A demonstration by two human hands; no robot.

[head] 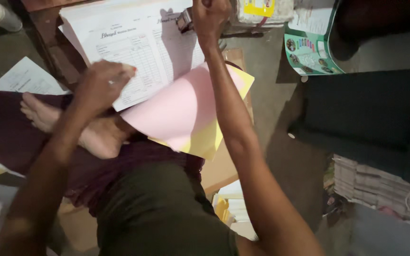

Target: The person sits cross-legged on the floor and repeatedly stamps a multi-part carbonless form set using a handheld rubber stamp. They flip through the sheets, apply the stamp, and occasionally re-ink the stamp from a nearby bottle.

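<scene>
While the left hand (103, 85) presses down on the lower edge of the white form (138, 52) left of centre, its fingers curled in and the fingertips flat on the paper, the right hand (209, 16) is closed tight around a small dark tool (184, 21) at the top of the frame, by the form's upper right corner. What kind of tool it is cannot be told. Below the form, a pink sheet (176, 109) curls out toward the centre, with a yellow sheet (205, 140) under it. A bare foot (91, 132) lies just under the left hand, touching the pink sheet's edge. A green card (309, 52) lies at upper right, and stacked papers (376, 185) sit at lower right.
</scene>
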